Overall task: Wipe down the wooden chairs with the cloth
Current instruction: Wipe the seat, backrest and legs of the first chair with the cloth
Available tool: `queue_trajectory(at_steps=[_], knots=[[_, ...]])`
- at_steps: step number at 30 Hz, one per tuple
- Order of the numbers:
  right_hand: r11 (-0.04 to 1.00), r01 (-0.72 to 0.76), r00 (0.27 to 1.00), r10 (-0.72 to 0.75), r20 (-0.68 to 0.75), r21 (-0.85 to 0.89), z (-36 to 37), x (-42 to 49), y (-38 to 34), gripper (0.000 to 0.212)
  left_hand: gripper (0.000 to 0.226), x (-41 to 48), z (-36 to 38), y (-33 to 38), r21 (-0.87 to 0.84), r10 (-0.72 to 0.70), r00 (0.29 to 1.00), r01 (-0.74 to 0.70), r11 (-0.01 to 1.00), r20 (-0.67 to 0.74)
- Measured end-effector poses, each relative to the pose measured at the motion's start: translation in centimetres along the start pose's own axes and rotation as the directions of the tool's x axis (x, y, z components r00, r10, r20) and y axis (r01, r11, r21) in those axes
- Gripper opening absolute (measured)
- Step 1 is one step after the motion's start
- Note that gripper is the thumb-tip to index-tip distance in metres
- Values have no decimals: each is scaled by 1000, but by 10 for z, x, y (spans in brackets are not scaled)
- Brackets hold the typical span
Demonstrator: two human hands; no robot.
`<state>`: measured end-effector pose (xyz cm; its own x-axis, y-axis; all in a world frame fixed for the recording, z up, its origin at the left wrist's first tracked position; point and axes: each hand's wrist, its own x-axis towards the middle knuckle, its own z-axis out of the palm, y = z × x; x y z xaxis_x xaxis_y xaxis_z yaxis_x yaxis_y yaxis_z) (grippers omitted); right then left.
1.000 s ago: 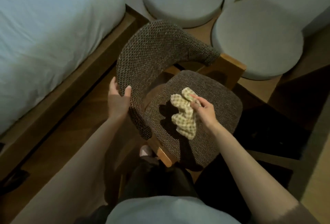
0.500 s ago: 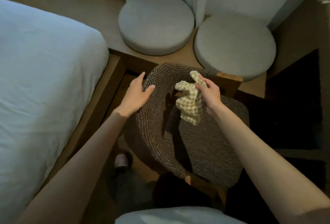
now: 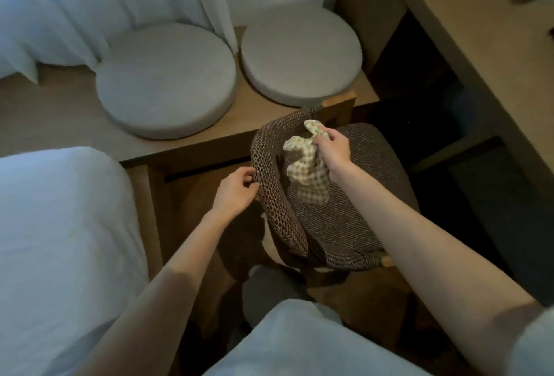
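1. While the right hand (image 3: 332, 150) reaches in over the chair (image 3: 359, 195) from the lower right, its fingers are curled tight round a bunched yellow-checked cloth (image 3: 305, 177), with the knuckles up and the forearm stretched across the seat.
2. One end of the cloth sticks up above the fingers. The rest hangs crumpled beside the inner face of the woven backrest (image 3: 269, 198), and I cannot tell whether it touches the seat.
3. The left hand (image 3: 236, 189) comes from the lower left to the backrest's outer side, where its thumb and curled fingertips pinch the rim.
4. A bare wooden corner of the chair's frame (image 3: 338, 102) shows at the far end of the backrest.
5. A white-covered bed (image 3: 60, 240) lies near the chair on the left.
6. Beyond the chair, two round grey cushions (image 3: 168, 87) (image 3: 299, 54) sit side by side on a low wooden platform (image 3: 209, 141), with a white curtain (image 3: 90, 0) hanging behind them.
7. A pale worktop (image 3: 479, 45) runs along the right, dark underneath.
8. The person's pale clothing and one dark-clad leg fill the lower middle, hiding the chair's near legs.
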<state>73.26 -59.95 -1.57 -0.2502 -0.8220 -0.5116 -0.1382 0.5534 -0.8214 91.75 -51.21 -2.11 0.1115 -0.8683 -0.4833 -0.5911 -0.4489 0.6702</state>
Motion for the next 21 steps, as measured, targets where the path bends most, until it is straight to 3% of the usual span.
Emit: queue_trajectory(at_steps=[10,14,21], knots=[[991,-6,967,39,-252,133,33,61,-19,36,48,109,-60,39,164,184,978,-199,966,103],[989,6,933,48,-358,146,38,96,-37,37,45,161,-76,63,244,235,950,-282,928,204],[1000,25,864,-19,-503,6,1,149,-66,39,44,232,-52,97,272,179,887,-313,910,425]])
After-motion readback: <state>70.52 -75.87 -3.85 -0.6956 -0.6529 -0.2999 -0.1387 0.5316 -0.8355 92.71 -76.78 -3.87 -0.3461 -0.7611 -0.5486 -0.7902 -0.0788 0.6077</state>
